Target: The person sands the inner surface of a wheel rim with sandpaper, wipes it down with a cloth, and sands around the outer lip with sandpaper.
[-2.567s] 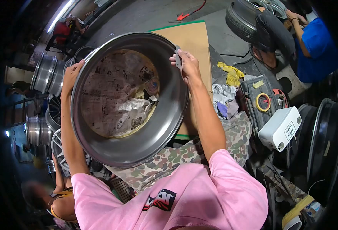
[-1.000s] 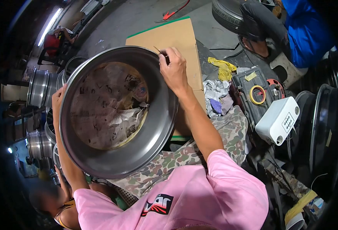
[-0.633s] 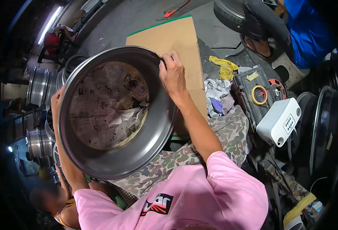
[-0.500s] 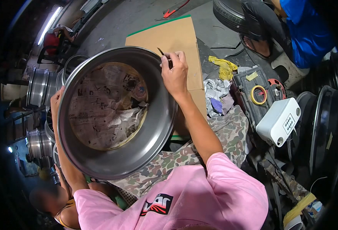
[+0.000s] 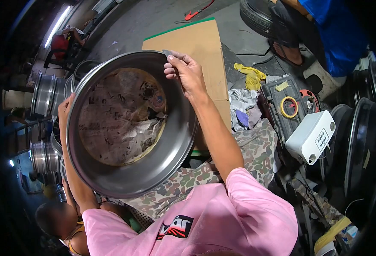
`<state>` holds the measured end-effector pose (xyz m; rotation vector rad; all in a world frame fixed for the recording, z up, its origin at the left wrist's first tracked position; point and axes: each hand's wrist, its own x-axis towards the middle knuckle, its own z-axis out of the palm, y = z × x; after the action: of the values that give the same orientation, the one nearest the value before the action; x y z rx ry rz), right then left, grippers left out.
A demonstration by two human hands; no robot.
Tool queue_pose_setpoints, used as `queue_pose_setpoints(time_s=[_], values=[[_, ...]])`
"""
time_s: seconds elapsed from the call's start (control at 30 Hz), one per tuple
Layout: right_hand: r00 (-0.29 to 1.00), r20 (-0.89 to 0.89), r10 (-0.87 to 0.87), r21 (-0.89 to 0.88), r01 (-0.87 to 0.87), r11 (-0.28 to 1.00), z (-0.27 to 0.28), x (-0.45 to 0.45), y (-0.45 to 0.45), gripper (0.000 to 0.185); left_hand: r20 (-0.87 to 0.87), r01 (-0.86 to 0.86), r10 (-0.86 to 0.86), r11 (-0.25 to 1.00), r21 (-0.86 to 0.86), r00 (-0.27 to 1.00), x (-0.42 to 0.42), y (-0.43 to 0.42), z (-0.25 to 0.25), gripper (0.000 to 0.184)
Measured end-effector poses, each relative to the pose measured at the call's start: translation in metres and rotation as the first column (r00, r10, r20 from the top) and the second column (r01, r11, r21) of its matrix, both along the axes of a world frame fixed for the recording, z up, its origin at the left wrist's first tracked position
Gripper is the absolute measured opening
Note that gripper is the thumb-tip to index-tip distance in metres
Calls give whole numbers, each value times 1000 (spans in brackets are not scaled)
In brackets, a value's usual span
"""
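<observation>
A grey metal wheel rim (image 5: 177,141) leans tilted over my camouflage-clad lap. Newspaper (image 5: 107,128), edged with tape, covers its centre. On the far left, my left hand (image 5: 65,106) is closed around the wheel's outer edge, with part of its fingers hidden behind it. My right hand (image 5: 183,70) is at the upper right of the wheel's edge. Between its thumb and fingers it pinches a small, thin grey piece (image 5: 166,53) resembling sandpaper, close to or touching the lip.
Cardboard (image 5: 211,64) lies beyond the wheel. To the right are rags (image 5: 250,77), a toolbox lid (image 5: 277,98) bearing a tape roll (image 5: 288,107), and a white box (image 5: 310,137). More rims (image 5: 45,94) stand left. Two people sit nearby, one in blue (image 5: 335,38).
My right hand has moved left and turned, bringing the thin grey piece to the wheel's upper lip. My left hand keeps its hold. The view has shifted slightly.
</observation>
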<state>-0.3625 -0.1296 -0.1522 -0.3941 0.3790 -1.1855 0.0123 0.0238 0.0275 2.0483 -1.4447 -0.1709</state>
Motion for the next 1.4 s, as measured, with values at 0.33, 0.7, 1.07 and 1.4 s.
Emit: queue_pose_setpoints(time_s=[0.33,0.7,1.07,1.4], values=[[993,28,112,47,-113,992,15,-10,-10,19,-12,65,-65,998,14,998,20,0,-4,49],[986,13,164,79,-164,983,11,-18,-21,18,4,19,-19,1000,-8,1000,15,-2,-2,50],[991,94,95,125,-106,986,6,-2,-13,13,10,5,-5,1000,23,1000,10,-2,-2,52],[990,137,19,134,-37,990,9,6,0,21,8,24,-24,999,27,1000,7,2,-1,50]])
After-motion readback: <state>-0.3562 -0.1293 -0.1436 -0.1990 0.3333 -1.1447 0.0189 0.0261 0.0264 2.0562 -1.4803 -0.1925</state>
